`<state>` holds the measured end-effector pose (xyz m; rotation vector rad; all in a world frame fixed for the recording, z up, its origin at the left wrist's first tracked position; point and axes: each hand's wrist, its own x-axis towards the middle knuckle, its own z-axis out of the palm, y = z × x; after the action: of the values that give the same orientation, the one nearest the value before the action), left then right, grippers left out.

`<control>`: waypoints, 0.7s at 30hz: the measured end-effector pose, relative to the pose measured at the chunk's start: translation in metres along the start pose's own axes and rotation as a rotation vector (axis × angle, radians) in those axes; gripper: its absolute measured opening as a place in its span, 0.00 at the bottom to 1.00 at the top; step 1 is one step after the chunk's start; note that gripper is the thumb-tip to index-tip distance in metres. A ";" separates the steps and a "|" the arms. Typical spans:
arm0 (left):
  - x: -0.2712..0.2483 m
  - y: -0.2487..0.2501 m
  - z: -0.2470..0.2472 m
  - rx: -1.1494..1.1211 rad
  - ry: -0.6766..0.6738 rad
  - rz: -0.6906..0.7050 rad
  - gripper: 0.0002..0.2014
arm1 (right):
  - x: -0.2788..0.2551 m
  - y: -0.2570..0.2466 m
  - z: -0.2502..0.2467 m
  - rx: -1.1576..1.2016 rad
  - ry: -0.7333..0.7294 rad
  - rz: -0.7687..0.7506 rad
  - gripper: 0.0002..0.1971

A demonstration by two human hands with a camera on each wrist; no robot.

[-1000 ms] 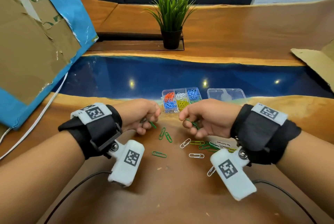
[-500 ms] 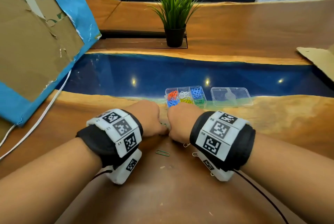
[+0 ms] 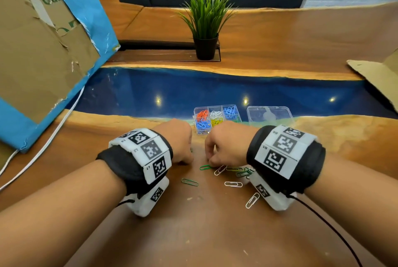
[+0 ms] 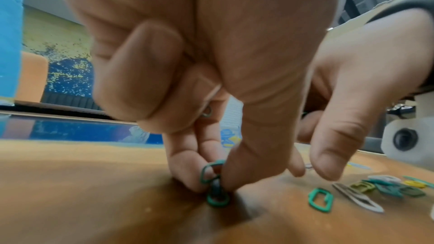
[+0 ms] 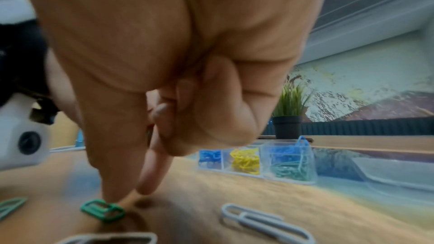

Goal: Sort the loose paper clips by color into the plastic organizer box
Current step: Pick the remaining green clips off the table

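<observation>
The clear organizer box (image 3: 231, 107) holds orange, white, blue, yellow and green clips in separate compartments. My left hand (image 3: 179, 144) is fingertips-down on the wood, and thumb and fingers pinch green paper clips (image 4: 215, 183) against the table. My right hand (image 3: 225, 148) is beside it. Its thumb and forefinger (image 5: 128, 195) pinch at the end of a green clip (image 5: 103, 212) that lies flat, and its other fingers are curled in. Loose white clips (image 3: 233, 184), an olive clip (image 3: 189, 181) and a mixed cluster (image 3: 243, 172) lie below the hands.
The box's clear lid (image 3: 269, 113) lies right of it on the blue resin strip (image 3: 150, 92). A potted plant (image 3: 205, 29) stands at the back. Cardboard with blue edging (image 3: 43, 51) leans at the left, with a white cable (image 3: 43, 148) below it. More cardboard (image 3: 379, 72) sits at the right.
The hands turned palms-down and came together half a second ago. Now they have parted slightly, with the fingertips down on the table among the clips.
</observation>
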<state>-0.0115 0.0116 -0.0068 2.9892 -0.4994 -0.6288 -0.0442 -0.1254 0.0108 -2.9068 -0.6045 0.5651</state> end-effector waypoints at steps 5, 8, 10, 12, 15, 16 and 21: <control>-0.001 -0.003 0.000 -0.062 0.018 -0.031 0.07 | 0.006 -0.010 0.008 -0.074 0.016 -0.072 0.08; 0.000 -0.005 -0.002 -0.045 0.053 -0.043 0.05 | 0.008 -0.014 0.009 -0.115 -0.004 -0.074 0.10; 0.000 -0.005 -0.001 -0.027 0.068 -0.045 0.06 | 0.008 -0.015 0.009 -0.116 -0.038 -0.068 0.10; 0.000 -0.005 -0.001 -0.017 0.076 -0.047 0.07 | 0.008 -0.016 0.009 -0.125 -0.068 -0.064 0.10; -0.002 -0.004 -0.001 -0.033 0.060 -0.047 0.07 | 0.009 -0.015 0.009 -0.115 -0.075 -0.059 0.11; -0.002 -0.003 -0.002 -0.044 0.049 -0.043 0.06 | 0.010 -0.014 0.010 -0.113 -0.075 -0.061 0.11; -0.002 -0.005 -0.002 -0.095 0.026 -0.039 0.05 | 0.010 -0.009 0.011 0.001 -0.090 0.026 0.10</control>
<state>-0.0109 0.0167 -0.0046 2.9206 -0.3983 -0.5985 -0.0432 -0.1129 -0.0005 -2.9056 -0.5782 0.7021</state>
